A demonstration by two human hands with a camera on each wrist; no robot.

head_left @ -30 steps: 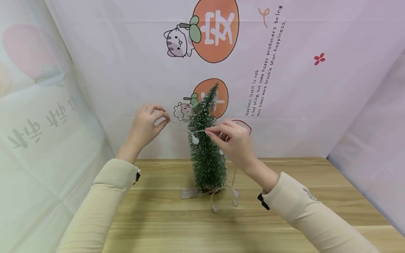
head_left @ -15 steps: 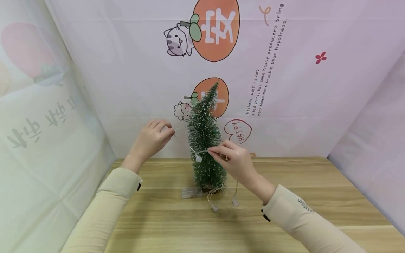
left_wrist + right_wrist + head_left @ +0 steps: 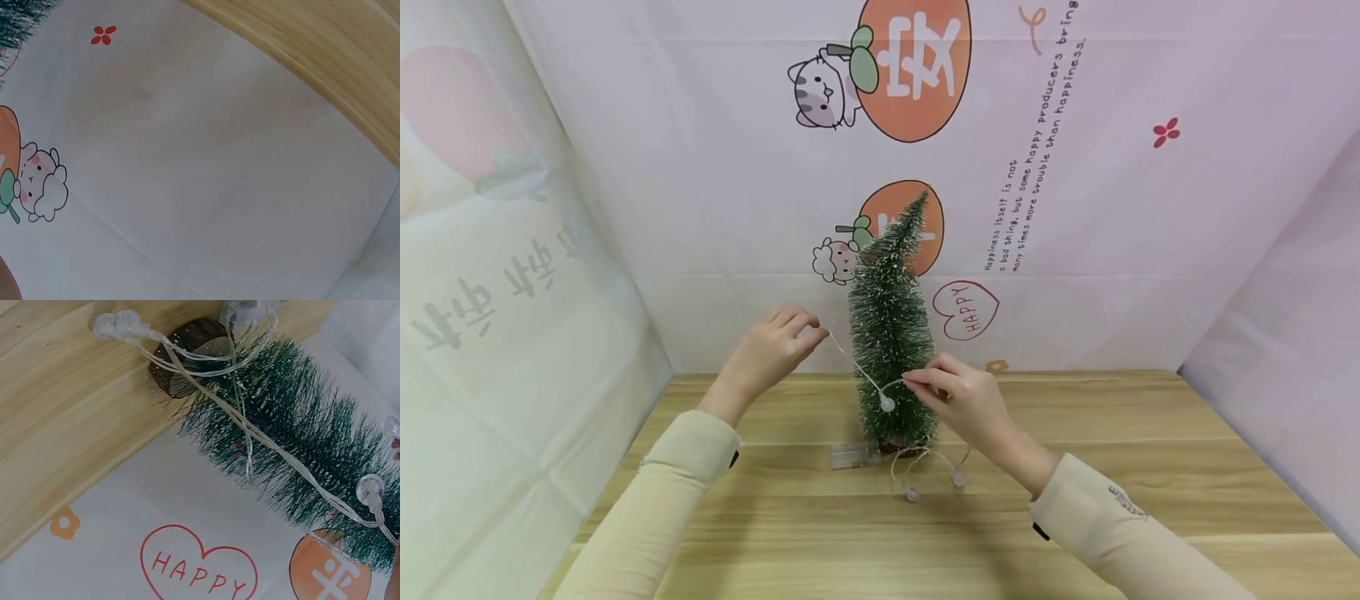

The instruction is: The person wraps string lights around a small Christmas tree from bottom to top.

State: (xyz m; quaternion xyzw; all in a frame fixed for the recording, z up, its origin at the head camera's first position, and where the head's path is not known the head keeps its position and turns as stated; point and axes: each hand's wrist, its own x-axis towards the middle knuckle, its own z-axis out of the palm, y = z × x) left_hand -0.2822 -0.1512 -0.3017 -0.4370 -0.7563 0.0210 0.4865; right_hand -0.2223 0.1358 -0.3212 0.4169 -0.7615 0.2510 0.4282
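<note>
In the head view, a small green Christmas tree [image 3: 891,308] with white-flecked bristles stands on the wooden table, its tip bent to the right. My left hand [image 3: 772,354], left of the tree, pinches a thin clear wire of a string of fairy lights. My right hand [image 3: 968,398] pinches the same string in front of the tree's lower right side. Between the two hands a clear bulb [image 3: 887,403] hangs before the branches. In the right wrist view, the string's wire runs past the tree's brown base [image 3: 164,372], and another bulb [image 3: 370,487] shows against the bristles.
A clear battery box [image 3: 853,456] lies on the table [image 3: 790,533] left of the tree's base. Loose bulbs [image 3: 912,493] of the string rest in front of it. A printed cloth backdrop [image 3: 1075,317] rises behind the table, with cloth at both sides too.
Both hands have moved down, the left also rightward toward the tree. The bulb between them has dropped from mid-tree to its lower part. The tree's tip has shifted slightly right.
</note>
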